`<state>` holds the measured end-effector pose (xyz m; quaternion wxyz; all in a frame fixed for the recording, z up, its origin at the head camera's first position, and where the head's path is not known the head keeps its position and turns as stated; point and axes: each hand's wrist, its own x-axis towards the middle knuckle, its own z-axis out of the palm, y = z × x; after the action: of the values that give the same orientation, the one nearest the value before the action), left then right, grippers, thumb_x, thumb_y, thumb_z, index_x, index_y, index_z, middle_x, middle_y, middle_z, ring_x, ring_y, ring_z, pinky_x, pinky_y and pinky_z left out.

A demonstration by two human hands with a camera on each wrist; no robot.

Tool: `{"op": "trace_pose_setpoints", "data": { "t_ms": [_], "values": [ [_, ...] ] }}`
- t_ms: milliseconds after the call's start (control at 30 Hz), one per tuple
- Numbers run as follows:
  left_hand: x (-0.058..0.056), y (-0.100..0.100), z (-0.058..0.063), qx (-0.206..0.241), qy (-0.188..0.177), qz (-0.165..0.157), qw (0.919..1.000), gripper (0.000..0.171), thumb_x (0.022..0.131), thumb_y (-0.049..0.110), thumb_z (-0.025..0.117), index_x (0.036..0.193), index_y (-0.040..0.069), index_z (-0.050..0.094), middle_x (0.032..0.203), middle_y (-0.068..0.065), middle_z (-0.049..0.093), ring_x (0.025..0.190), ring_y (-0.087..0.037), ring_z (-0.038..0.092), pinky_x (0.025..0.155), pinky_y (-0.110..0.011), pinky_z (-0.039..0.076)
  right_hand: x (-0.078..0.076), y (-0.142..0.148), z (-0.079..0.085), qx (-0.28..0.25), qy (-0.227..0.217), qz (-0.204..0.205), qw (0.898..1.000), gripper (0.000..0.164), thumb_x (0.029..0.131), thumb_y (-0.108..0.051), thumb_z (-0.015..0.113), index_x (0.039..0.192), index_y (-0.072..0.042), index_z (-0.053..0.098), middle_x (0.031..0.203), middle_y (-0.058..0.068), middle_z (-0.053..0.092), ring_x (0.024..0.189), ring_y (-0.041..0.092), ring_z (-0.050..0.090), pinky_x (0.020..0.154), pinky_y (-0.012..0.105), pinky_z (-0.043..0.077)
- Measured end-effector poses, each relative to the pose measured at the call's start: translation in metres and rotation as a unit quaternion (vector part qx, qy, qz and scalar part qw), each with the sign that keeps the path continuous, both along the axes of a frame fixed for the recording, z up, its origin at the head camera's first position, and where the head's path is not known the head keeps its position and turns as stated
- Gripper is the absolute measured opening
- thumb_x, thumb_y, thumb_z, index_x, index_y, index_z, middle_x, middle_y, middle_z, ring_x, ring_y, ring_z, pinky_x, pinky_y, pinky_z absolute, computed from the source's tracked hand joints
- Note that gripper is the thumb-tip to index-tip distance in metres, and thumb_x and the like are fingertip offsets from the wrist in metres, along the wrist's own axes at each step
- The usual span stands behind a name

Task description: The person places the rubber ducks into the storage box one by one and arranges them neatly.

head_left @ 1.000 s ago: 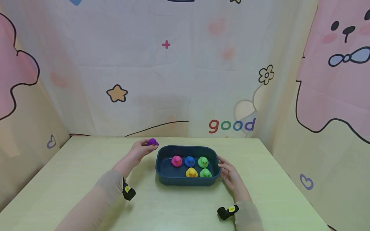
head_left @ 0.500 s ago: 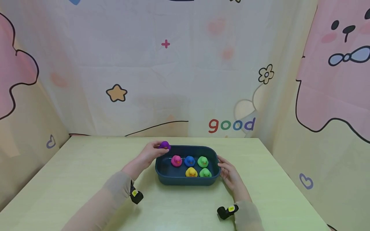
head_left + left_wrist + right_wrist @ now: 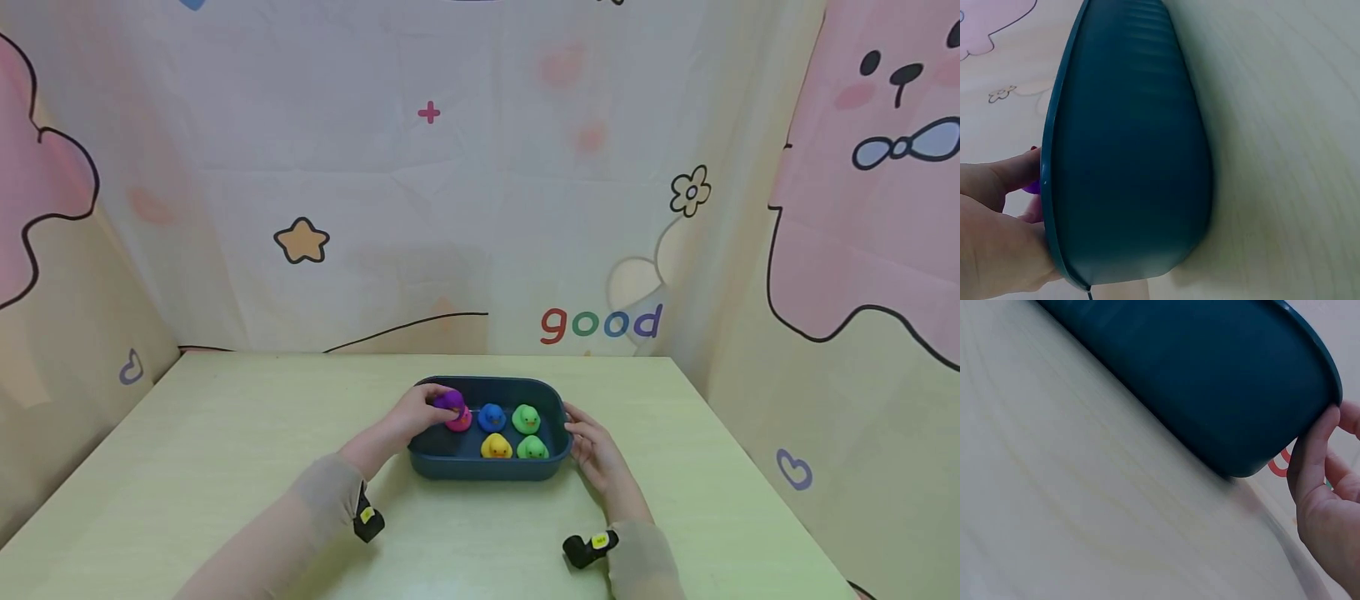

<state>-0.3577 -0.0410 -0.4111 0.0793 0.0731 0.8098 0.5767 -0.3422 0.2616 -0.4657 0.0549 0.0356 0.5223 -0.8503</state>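
Between the thumb and fingers of my left hand is a purple rubber duck. The hand reaches over the left end of the dark blue bin, and the duck overlaps the pink rubber duck in the head view. In the left wrist view the bin's wall hides most of the purple duck. My right hand touches the bin's right end with relaxed fingers; in the right wrist view its fingertips lie right at the rim.
Also in the bin are a blue duck, a yellow duck and two green ducks, one farther back and one nearer. The bin stands on a pale wooden table before a printed cloth backdrop.
My left hand has carried the purple duck rightward and down, from left of the bin over its rim to above the pink duck. The right hand and the bin have stayed in place.
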Motion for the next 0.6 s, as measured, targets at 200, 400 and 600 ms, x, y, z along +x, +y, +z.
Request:
{"op": "trace_pose_setpoints", "data": {
  "t_ms": [200, 400, 600],
  "values": [
    [0.002, 0.007, -0.003, -0.08, 0.034, -0.035, 0.9956, 0.034, 0.083, 0.004, 0.075, 0.115, 0.0, 0.066, 0.114, -0.016, 0.064, 0.106, -0.029, 0.059, 0.097, -0.044, 0.051, 0.0, 0.001, 0.001, -0.001, -0.007, 0.001, 1.0, 0.027, 0.099, 0.0, 0.046, 0.116, -0.016, 0.061, 0.102, -0.001, 0.057, 0.072, 0.005, 0.059, 0.064, 0.013, 0.051],
    [0.003, 0.013, -0.003, -0.14, 0.06, -0.051, 0.987, 0.034, 0.076, 0.0, 0.08, 0.108, 0.0, 0.069, 0.106, -0.015, 0.066, 0.097, -0.026, 0.06, 0.091, -0.039, 0.054, 0.0, 0.0, 0.0, 0.005, 0.0, -0.004, 1.0, 0.028, 0.099, -0.001, 0.045, 0.109, -0.02, 0.064, 0.102, -0.002, 0.058, 0.072, 0.004, 0.059, 0.065, 0.013, 0.051],
    [0.006, 0.018, -0.002, -0.186, 0.079, -0.069, 0.9769, 0.028, 0.073, -0.001, 0.082, 0.098, 0.003, 0.07, 0.102, -0.012, 0.068, 0.093, -0.023, 0.06, 0.089, -0.037, 0.055, -0.001, -0.001, -0.002, 0.014, 0.007, -0.008, 1.0, 0.028, 0.098, -0.001, 0.046, 0.112, -0.019, 0.062, 0.102, -0.002, 0.057, 0.073, 0.003, 0.059, 0.066, 0.013, 0.051]
  ]
}}
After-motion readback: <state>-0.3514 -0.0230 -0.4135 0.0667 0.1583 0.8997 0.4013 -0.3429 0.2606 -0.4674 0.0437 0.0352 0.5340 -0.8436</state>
